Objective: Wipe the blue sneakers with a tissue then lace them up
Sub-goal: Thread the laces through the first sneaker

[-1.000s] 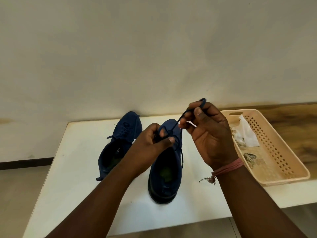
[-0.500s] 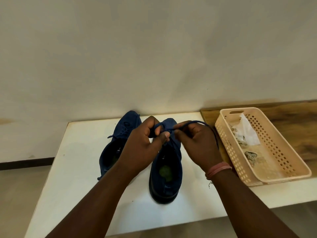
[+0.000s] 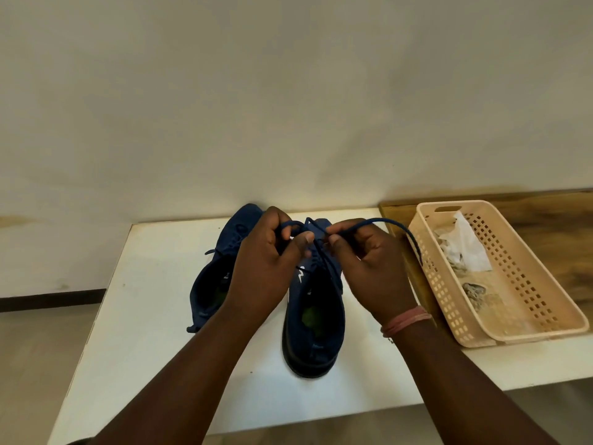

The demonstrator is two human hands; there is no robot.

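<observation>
Two blue sneakers sit side by side on the white tabletop (image 3: 154, 316), with their toes pointing at the wall. The left sneaker (image 3: 218, 271) is partly hidden behind the left hand (image 3: 266, 271). The right sneaker (image 3: 316, 329) is in the middle, and both hands are over its front part. The left hand has a tight grip on a small loop of the dark blue lace (image 3: 401, 232), pinched between thumb and fingers. The right hand (image 3: 372, 268) pinches the lace too (a long bit curves out past it toward the basket). The tan basket (image 3: 526, 329) stands just to the right of the hands, and a white tissue (image 3: 465, 245) lies crumpled inside it.
</observation>
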